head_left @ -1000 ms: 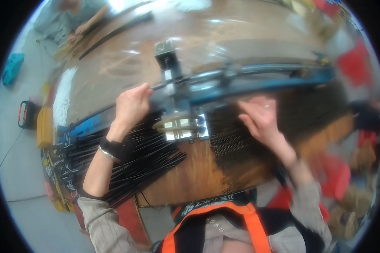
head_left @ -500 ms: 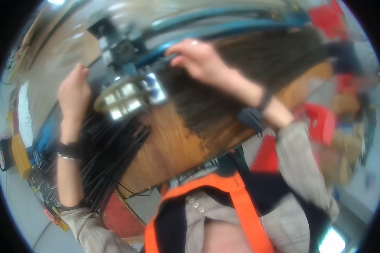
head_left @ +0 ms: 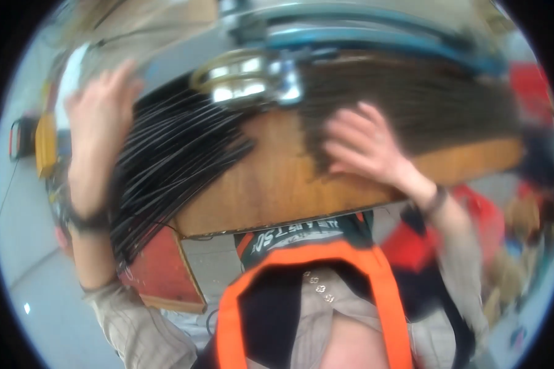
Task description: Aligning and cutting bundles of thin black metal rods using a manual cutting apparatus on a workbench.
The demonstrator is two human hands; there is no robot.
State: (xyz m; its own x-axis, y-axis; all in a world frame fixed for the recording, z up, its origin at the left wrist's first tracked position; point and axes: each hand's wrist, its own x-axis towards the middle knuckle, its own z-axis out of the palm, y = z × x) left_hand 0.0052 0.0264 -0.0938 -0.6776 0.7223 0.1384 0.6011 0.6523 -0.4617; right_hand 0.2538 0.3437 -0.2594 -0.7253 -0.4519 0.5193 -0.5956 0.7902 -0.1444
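Note:
My left hand (head_left: 103, 104) is raised at the left, beside a bundle of thin black rods or tubes (head_left: 178, 132). Motion smears its fingers, so whether they hold anything does not show. My right hand (head_left: 362, 144) is open, fingers spread, over the near edge of a wide layer of dark brown thin rods (head_left: 412, 101); nothing shows in it. Between the two bundles, at the far side of the table, stands a machine with a shiny metal part (head_left: 240, 80) and a yellowish ring-like guard around it.
The wooden table (head_left: 258, 178) curves across the middle. Blue bars or hoses (head_left: 363, 37) run along its far side to the right. A red board (head_left: 166, 270) is below the table at left, and red objects (head_left: 477, 215) lie at right. A yellow box (head_left: 45, 144) stands far left.
My right hand has drawn away from the machine, toward me and to the right, and its fingers have spread. My left hand has shifted slightly up and left in view. The whole view has shifted.

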